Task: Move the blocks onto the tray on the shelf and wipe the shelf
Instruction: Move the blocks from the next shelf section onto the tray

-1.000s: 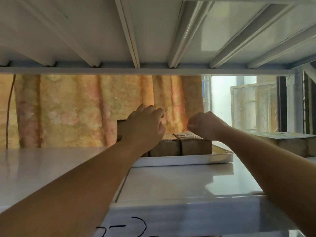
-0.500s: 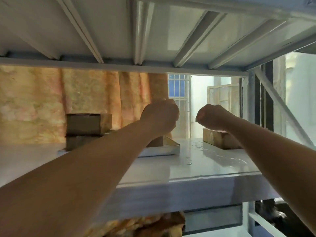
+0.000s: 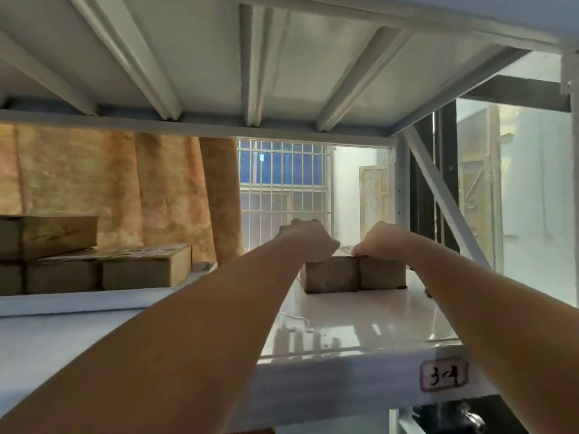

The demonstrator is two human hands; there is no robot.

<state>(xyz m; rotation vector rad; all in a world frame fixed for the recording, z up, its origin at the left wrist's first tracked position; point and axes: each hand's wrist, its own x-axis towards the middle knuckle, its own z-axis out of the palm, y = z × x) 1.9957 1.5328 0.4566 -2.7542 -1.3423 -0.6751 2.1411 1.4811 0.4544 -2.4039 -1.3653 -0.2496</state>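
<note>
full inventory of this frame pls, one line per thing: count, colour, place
blocks on the tray: at least four in view, brown, stacked at left, one on top
tray: one, white, left on the shelf
loose blocks: two, brown, side by side, right on the shelf
shelf: one, glossy white, wet spots near the front
label: one, pinkish, handwritten, front edge
curtain: orange, behind
window: barred, behind
left hand: on left loose block
right hand: on right loose block

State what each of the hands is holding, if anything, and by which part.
The left hand grips the top of the left block; the right hand pinches the top edge of the right block. Both blocks rest on the shelf.
</note>
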